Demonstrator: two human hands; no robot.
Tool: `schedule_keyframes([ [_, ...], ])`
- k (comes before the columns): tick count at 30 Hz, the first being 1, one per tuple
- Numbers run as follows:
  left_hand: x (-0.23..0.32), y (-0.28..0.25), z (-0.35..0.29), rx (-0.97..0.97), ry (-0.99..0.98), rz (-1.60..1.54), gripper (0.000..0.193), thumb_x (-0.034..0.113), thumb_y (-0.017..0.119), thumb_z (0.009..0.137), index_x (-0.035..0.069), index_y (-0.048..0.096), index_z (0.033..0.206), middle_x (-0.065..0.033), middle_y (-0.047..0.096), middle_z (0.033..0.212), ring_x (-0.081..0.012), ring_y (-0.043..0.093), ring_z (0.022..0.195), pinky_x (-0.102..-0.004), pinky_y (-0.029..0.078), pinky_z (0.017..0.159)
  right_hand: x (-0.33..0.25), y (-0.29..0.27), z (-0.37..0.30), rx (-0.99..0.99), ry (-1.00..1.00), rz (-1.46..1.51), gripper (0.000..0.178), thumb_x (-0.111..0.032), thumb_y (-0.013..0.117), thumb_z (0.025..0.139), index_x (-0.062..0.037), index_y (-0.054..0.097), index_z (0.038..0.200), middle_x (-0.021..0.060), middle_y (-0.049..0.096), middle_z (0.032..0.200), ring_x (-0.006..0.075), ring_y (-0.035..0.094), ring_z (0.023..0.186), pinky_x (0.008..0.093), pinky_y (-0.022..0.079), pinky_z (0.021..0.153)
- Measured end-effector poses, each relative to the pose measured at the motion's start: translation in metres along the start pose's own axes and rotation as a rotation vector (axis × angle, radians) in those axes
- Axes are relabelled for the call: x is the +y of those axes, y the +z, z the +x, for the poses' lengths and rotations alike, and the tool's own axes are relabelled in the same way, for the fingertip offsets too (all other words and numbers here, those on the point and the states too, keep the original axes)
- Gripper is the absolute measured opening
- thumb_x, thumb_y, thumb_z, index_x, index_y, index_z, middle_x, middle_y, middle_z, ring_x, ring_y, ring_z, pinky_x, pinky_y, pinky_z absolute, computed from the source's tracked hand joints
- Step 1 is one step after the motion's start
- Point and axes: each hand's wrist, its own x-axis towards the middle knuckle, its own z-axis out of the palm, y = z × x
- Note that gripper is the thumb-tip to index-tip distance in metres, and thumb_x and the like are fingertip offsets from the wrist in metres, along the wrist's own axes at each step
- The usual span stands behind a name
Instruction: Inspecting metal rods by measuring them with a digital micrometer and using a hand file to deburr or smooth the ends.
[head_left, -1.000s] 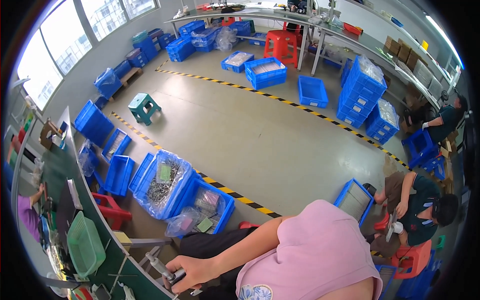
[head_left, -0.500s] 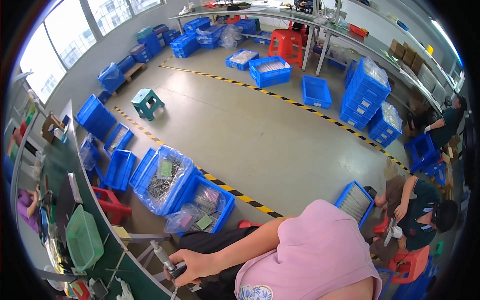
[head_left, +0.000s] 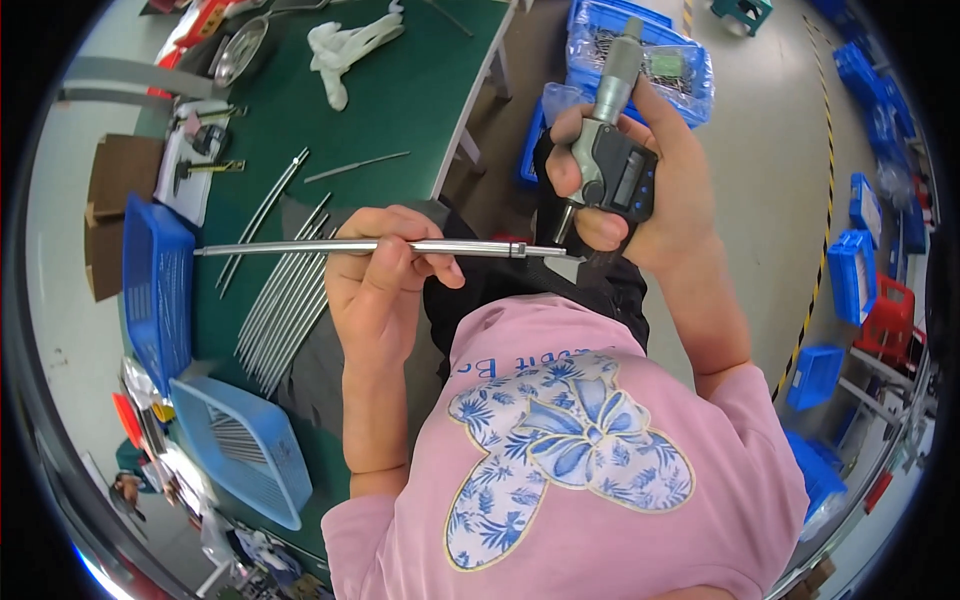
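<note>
My left hand (head_left: 378,285) is closed round a long, thin, shiny metal rod (head_left: 470,247), held roughly level across my front. A small step or collar shows near the rod's right end. Gripped in my right hand (head_left: 685,190) is a digital micrometer (head_left: 612,165) with a silver thimble and dark body, tilted with the thimble upward. The rod's right end lies at the micrometer's lower spindle tip; whether they touch I cannot tell. Several similar metal rods (head_left: 290,300) lie side by side on the green tabletop (head_left: 400,110), left of my left hand.
At the table's left stand a blue basket (head_left: 165,290) and a light-blue basket (head_left: 285,465) with rods inside. A white glove (head_left: 345,60), a thin file-like tool (head_left: 357,166) and a caliper (head_left: 210,167) lie on the table. A blue crate (head_left: 690,85) of metal parts stands beyond my right hand.
The view has swung from the room down to the table and my lap. Both hands now show in front of me, the left with a rod, the right still holding the micrometer.
</note>
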Motion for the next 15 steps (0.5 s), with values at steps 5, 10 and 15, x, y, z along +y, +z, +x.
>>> schedule_keyframes([
  [5, 0.002, -0.008, -0.012, 0.02, -0.009, 0.034, 0.018, 0.014, 0.047, 0.088, -0.004, 0.049, 0.09, -0.0155, 0.053, 0.079, -0.0191, 0.057, 0.063, -0.0266, 0.05, 0.056, 0.009, 0.013, 0.006, -0.08, 0.042, -0.026, 0.061, -0.05, 0.029, 0.087, 0.0068, 0.052, 0.093, 0.0199, 0.059, 0.069, 0.0175, 0.046, 0.034, 0.0247, 0.037, 0.033],
  [10, 0.005, -0.005, -0.011, 0.11, -0.062, 0.065, 0.018, 0.014, 0.049, 0.087, -0.004, 0.051, 0.085, -0.0129, 0.057, 0.064, -0.0173, 0.057, 0.054, -0.025, 0.048, 0.052, 0.016, 0.016, 0.006, -0.165, 0.031, -0.02, 0.06, -0.047, 0.027, 0.088, 0.0073, 0.052, 0.092, 0.0212, 0.059, 0.07, 0.0171, 0.046, 0.034, 0.0236, 0.038, 0.033],
  [15, 0.005, -0.001, -0.008, 0.137, -0.121, 0.085, 0.019, 0.014, 0.051, 0.086, -0.004, 0.052, 0.083, -0.0125, 0.057, 0.062, -0.0168, 0.056, 0.053, -0.025, 0.047, 0.051, 0.015, 0.016, 0.009, -0.23, 0.023, -0.023, 0.056, -0.04, 0.018, 0.091, 0.0061, 0.049, 0.094, 0.0231, 0.052, 0.07, 0.0198, 0.039, 0.034, 0.0251, 0.036, 0.03],
])
